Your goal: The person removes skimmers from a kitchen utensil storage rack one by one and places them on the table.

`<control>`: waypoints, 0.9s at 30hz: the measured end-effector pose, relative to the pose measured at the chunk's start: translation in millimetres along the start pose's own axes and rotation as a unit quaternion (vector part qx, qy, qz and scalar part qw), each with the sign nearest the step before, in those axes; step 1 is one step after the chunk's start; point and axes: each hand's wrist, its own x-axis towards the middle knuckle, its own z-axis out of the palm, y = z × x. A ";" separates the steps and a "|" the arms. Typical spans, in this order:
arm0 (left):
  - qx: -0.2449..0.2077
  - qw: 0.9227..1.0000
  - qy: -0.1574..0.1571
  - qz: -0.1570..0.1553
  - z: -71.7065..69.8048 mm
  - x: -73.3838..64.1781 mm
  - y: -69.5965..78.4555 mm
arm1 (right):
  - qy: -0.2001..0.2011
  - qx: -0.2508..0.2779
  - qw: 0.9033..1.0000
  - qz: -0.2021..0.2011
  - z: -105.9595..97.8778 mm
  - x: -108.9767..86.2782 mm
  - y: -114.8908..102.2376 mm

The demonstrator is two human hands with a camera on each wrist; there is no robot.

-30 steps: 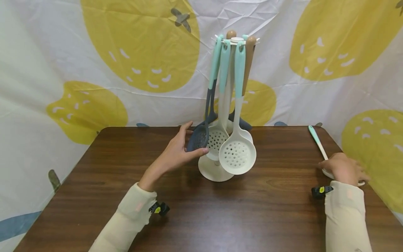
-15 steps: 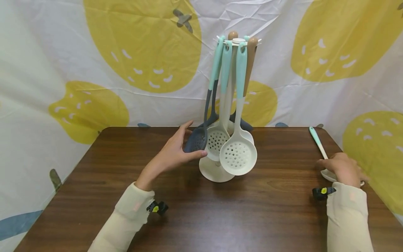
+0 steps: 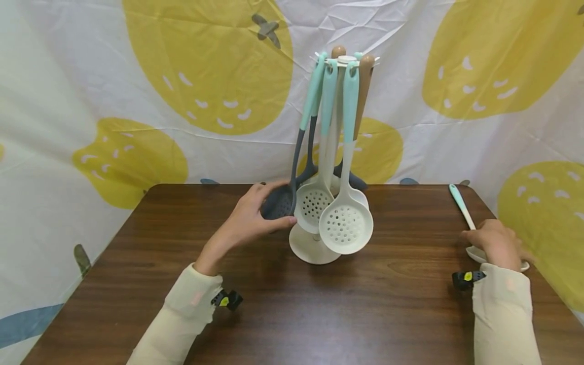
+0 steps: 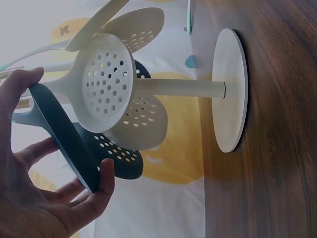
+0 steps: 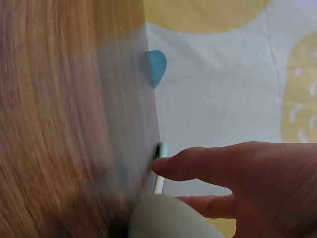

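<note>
My left hand [image 3: 241, 217] holds the head of a dark grey skimmer [image 3: 277, 203] with a mint handle, thumb in front and fingers behind. In the left wrist view the thumb and fingertips press opposite edges of that skimmer [image 4: 64, 136]. Its handle top remains at the ring of the white utensil stand [image 3: 315, 249]. At the right, my right hand [image 3: 498, 244] rests over a white utensil with a mint handle [image 3: 462, 207], lying on the table. Its fingers look fairly straight in the right wrist view, beside a rounded white part [image 5: 168, 220]. The hand hides most of the utensil's head.
On the stand hang a white skimmer [image 3: 345, 225], a second white skimmer [image 3: 314, 203], and several more utensils, some dark, with mint or brown handles. The brown wooden table [image 3: 365, 309] meets a white cloth with yellow fruit prints [image 3: 219, 157] at its back edge.
My left hand has drawn the dark skimmer's head slightly left, away from the white skimmers, and its fingers have closed further round it. The right hand has hardly moved.
</note>
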 end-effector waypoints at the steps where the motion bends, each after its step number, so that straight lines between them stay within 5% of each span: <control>1: 0.001 1.000 0.002 -0.002 -0.3 -0.1 0.1 | 0.001 0.002 1.000 -0.004 0.7 0.5 -1.1; 6: 0.001 1.000 0.011 -0.005 -0.5 -1.1 1.6 | 0.053 0.014 0.998 -0.040 4.2 0.3 -6.9; 15: 0.000 1.000 0.027 0.004 2.6 -0.9 1.0 | 0.166 0.057 0.974 -0.143 -8.2 -19.9 -41.2; 27: -0.056 0.998 0.035 0.005 -3.4 -1.8 3.3 | 0.220 0.124 0.921 -0.298 -7.7 -72.0 -106.3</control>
